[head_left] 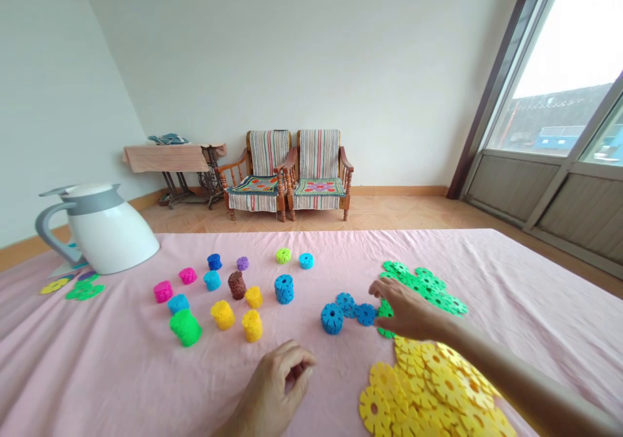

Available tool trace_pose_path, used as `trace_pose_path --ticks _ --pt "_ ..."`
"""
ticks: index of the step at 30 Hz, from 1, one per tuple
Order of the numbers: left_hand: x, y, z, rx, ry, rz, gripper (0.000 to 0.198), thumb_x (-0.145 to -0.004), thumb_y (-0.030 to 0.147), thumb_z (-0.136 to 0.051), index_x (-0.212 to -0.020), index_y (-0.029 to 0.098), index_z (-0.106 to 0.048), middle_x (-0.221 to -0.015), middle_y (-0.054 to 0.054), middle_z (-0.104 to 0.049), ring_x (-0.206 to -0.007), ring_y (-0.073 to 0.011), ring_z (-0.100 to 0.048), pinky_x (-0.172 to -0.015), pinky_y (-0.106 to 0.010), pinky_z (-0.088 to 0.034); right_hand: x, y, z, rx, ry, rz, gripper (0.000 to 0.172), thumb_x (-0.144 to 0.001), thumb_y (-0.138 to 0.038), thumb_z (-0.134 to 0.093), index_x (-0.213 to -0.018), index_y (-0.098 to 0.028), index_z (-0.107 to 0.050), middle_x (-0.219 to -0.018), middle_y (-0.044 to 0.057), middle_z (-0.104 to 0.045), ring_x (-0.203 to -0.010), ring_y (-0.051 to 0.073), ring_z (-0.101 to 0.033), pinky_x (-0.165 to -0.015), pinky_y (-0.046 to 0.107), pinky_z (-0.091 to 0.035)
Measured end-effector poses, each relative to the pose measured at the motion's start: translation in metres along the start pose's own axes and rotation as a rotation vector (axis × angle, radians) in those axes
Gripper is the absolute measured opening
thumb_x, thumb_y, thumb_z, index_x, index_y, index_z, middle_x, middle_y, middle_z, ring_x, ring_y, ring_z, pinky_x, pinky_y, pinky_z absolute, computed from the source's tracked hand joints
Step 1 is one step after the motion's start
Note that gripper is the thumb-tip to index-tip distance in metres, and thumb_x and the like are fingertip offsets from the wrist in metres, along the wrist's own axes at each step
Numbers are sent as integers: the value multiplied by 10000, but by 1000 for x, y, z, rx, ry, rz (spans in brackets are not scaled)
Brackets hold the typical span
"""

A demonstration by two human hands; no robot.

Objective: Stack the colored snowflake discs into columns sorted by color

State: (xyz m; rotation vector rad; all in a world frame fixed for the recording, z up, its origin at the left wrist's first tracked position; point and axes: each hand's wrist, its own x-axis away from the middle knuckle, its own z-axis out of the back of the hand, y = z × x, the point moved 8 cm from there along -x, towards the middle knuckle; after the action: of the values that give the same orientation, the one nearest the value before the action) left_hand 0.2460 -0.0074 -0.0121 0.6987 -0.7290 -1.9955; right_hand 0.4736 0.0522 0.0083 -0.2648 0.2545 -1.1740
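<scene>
My right hand [400,308] reaches over the green discs [426,282], beside a few loose blue discs [365,314]; its thumb and fingers are apart. To their left stands a blue stack [331,319] of notched discs. My left hand [282,385] is above the cloth near the front, fingers curled toward the thumb, with nothing visible between them. A big heap of yellow discs [428,388] lies under my right forearm. Another blue stack [284,289], yellow stacks [222,315], a brown stack [237,286] and a green stack [185,327] stand at centre left.
A white and grey jug [109,229] stands at the left of the pink tablecloth [121,372], behind loose green discs [85,289]. Smaller pink, purple, lime and light blue stacks stand farther back. Two wooden chairs [318,187] are beyond the table.
</scene>
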Motion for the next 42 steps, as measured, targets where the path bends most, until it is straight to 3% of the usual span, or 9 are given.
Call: trace_pose_path --ticks 4,11,14,18,22,28,32,36,42 --pt "0 0 0 -2 1 -5 180 -851 126 -469 -847 187 -638 -788 -18 -623 -697 -130 -584 -659 -214 -455 14 9 -7 97 35 -23 379 -667 -255 -645 -1034 -184 -580 -1077 113 -574 -1032 277 -500 -898 402 -382" --pt "-2 1 1 12 7 -14 178 -841 105 -481 -851 190 -637 -780 -9 -620 -682 -124 -581 -642 -206 -452 4 43 16 254 166 -157 375 -727 -191 -597 -1101 -161 -582 -1089 143 -576 -1019 310 -501 -860 458 -365" --pt "-1 1 0 8 3 -15 182 -841 100 -480 -849 192 -638 -774 -5 -614 -682 -121 -578 -642 -203 -449 3 24 12 194 183 -80 339 -749 -194 -596 -1087 -174 -596 -1105 127 -577 -1052 298 -489 -891 446 -354" --pt "-1 -2 -2 1 -8 -2 185 -850 103 -472 -862 192 -634 -788 -7 -615 -695 -119 -580 -652 -202 -449 5 -10 -9 11 119 81 313 -747 -231 -640 -1057 -196 -618 -1022 92 -603 -999 254 -523 -892 390 -384" --pt "0 -1 -1 4 -7 -5 179 -850 106 -477 -868 190 -634 -796 -11 -617 -702 -121 -584 -661 -204 -451 3 -12 -19 -45 106 57 340 -743 -297 -671 -1061 -188 -622 -972 96 -601 -955 252 -539 -870 382 -412" --pt "0 -1 -1 20 -3 -14 184 -839 95 -475 -858 189 -632 -786 -10 -611 -680 -118 -576 -644 -202 -446 0 -13 -16 -18 111 75 221 -737 -242 -617 -949 -177 -616 -910 85 -583 -894 233 -542 -813 361 -435" --pt "0 -1 -2 30 -2 -12 185 -831 89 -480 -857 189 -633 -785 -11 -613 -687 -119 -576 -650 -203 -447 -2 -20 -5 -38 200 55 187 -723 -214 -584 -910 -195 -580 -882 65 -582 -863 219 -544 -789 352 -436" --pt "0 0 -1 40 -15 6 187 -825 86 -486 -853 188 -641 -805 -14 -625 -707 -123 -578 -661 -206 -449 -7 -47 5 -156 258 99 209 -736 -218 -576 -944 -211 -547 -875 45 -583 -818 189 -549 -758 325 -436" --pt "0 1 -1 53 -26 17 187 -826 96 -490 -852 190 -650 -816 -16 -624 -725 -126 -577 -673 -209 -448 -13 -84 -1 -176 196 103 221 -717 -209 -604 -935 -202 -564 -900 54 -577 -828 191 -544 -740 316 -434"
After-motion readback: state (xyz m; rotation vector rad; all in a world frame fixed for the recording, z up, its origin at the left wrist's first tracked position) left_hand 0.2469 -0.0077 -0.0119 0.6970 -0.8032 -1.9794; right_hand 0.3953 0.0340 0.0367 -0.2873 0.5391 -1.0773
